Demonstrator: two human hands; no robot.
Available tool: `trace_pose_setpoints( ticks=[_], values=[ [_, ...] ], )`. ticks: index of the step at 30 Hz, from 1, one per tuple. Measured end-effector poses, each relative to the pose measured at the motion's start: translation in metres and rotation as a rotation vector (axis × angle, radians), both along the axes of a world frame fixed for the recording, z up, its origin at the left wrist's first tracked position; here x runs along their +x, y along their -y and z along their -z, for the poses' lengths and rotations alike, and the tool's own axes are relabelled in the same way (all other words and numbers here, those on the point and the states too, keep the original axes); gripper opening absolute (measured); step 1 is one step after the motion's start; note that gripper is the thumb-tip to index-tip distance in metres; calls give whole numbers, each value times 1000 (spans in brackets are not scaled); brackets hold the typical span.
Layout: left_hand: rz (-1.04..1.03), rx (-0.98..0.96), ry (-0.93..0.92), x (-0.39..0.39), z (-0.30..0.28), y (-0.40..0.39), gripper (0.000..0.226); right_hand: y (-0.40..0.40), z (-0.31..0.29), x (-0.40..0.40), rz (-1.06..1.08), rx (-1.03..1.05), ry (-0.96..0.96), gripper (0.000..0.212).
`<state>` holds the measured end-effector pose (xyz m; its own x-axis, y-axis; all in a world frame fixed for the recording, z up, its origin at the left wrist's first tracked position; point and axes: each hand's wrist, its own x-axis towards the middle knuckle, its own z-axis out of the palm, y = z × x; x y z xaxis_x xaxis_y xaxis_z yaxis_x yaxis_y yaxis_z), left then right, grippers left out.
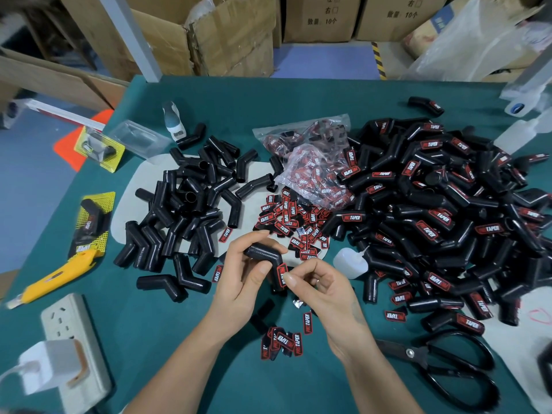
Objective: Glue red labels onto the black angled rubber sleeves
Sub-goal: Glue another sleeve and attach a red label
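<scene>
Currently at the label-seating step. Green work table (191, 348) carries two sleeve stocks: finished pile of labelled sleeves (442, 210) to the right, heap of bare black angled sleeves (185, 204) to the left. Between them lie bags of labels (313, 162) and a scatter of loose red labels (292, 222); a few more loose labels (283, 342) lie just below the hands. White glue bottle (349, 262) lies on its side near the right hand. Black scissors (448, 363) at lower right, yellow utility knife (50, 279) at left, both untouched.

Left hand (242, 279) grips the sleeve in work (265, 256) around its bend, fingers curled over the upper leg, thumb on the lower leg. Right hand (316, 282) pinches at the red label (281, 274), which sits lengthwise on the lower leg; fingertip touches the label's edge.

Judgement: label appears placed, not yet pressed flat. To do well: keep the sleeve steady in the left grip, align the label's long edge with the leg's axis, then press from the middle outward so edges bond on the curved rubber. Avoid sliding it, which would smear glue. Whether glue squeezes out cannot be told here.
</scene>
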<state>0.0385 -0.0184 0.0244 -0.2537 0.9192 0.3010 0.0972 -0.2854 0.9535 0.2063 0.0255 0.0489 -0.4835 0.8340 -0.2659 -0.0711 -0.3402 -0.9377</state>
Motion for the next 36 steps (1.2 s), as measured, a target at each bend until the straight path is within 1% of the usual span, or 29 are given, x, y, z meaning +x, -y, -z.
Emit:
trace_pose_setpoints(
  ticks=[10, 15, 24, 29, 33, 34, 36],
  values=[
    [-46, -3, -45, -2, -3, -1, 34, -3, -3, 6, 6, 15, -55, 16],
    [-53, -4, -50, -3, 1, 0, 34, -1, -2, 5, -33, 18, -27, 19],
    [-74, -13, -133, -4, 5, -1, 38, -1, 1, 3, -49, 19, 9, 20],
    [-70, 3, -157, -3, 3, -2, 38, 1, 4, 0, -50, -29, -8, 24],
    [-67, 7, -160, -2, 2, -1, 38, 0, 4, -1, -43, -73, -34, 40],
    [-66, 7, -152, -2, 3, -1, 38, 0, 4, 0, -42, -80, -34, 40],
    [-67, -10, -119, -3, 3, -1, 39, -1, 3, 1, -37, -106, -52, 33]
  ],
)
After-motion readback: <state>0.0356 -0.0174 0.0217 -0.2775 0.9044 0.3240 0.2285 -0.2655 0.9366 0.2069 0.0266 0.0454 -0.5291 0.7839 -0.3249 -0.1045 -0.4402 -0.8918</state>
